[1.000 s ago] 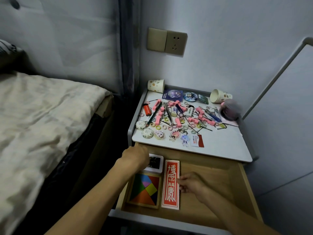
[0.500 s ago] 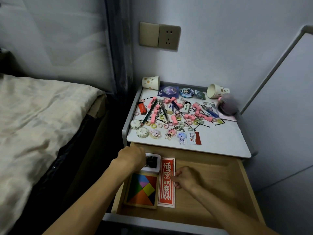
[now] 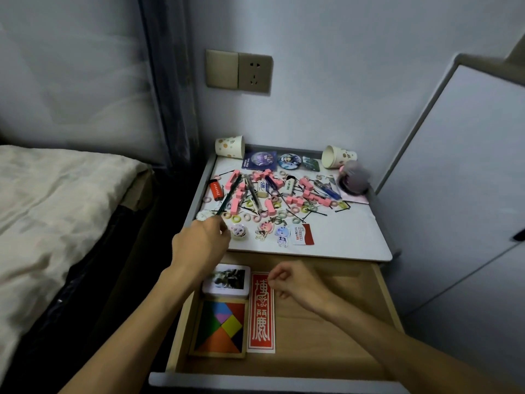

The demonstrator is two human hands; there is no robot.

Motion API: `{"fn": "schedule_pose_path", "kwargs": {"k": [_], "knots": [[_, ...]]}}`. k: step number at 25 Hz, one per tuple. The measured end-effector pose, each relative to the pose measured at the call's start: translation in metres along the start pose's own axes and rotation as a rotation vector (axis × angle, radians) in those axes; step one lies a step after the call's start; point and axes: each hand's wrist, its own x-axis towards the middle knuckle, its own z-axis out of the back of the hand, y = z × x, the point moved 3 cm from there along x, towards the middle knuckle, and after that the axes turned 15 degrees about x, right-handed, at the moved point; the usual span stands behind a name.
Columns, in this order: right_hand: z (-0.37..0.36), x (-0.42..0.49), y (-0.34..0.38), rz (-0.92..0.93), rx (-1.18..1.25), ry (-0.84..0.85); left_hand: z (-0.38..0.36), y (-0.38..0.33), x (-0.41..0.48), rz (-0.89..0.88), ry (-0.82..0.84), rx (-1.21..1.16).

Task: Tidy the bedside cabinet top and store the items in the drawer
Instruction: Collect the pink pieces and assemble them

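The white cabinet top (image 3: pixel 349 237) is strewn with pink blocks (image 3: pixel 309 194), small rings, hairpins, a dark pencil (image 3: pixel 230 194), an orange lighter (image 3: pixel 216 190), badges and figure keychains (image 3: pixel 282 234). My left hand (image 3: pixel 199 243) is over its front left corner, fingertips down by a round badge (image 3: pixel 238 231); what they touch is hidden. Below, the open wooden drawer (image 3: pixel 326 331) holds a white photo box (image 3: pixel 227 280), a tangram tray (image 3: pixel 220 327) and a red card (image 3: pixel 261 322). My right hand (image 3: pixel 295 282) hovers over the card's top, loosely curled and holding nothing.
Two paper cups (image 3: pixel 230 146) (image 3: pixel 338 157) lie on their sides at the back corners. A grey-pink round object (image 3: pixel 355 177) sits back right. The bed (image 3: pixel 56 200) is close on the left and a white panel (image 3: pixel 454 194) on the right. The drawer's right half is bare wood.
My left hand rose from the photo box in the drawer to the cabinet top's front left corner. My right hand lifted off the red card and curled loosely.
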Motion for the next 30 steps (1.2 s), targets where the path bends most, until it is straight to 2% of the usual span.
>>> {"fn": "schedule_pose_path", "kwargs": {"k": [6,9,11,14,18,21,24,27,30], "knots": [[0.026,0.031,0.055,0.158,0.070,-0.053,0.005,0.016,0.018,0.102,0.026,-0.270],[0.028,0.053,0.070,0.204,0.045,-0.086,0.001,0.021,0.026,0.092,0.045,-0.413],[0.019,0.067,0.076,0.289,-0.068,-0.074,-0.002,0.023,0.031,0.068,0.024,-0.353],[-0.004,0.082,0.080,0.433,-0.376,0.004,-0.009,0.027,0.038,0.020,-0.024,-0.160],[-0.017,0.094,0.076,0.501,-0.466,0.030,-0.017,0.032,0.042,-0.002,0.003,-0.092],[-0.008,0.100,0.076,0.497,-0.428,0.034,-0.018,0.032,0.052,0.021,0.048,-0.263],[0.016,0.109,0.082,0.481,-0.353,-0.076,-0.018,0.025,0.072,0.011,0.098,-0.409],[0.059,0.126,0.087,0.404,-0.285,-0.211,-0.017,0.008,0.097,-0.030,0.097,-0.371],[0.098,0.144,0.088,0.344,-0.346,-0.286,-0.016,-0.009,0.128,-0.053,0.064,-0.300]]}}
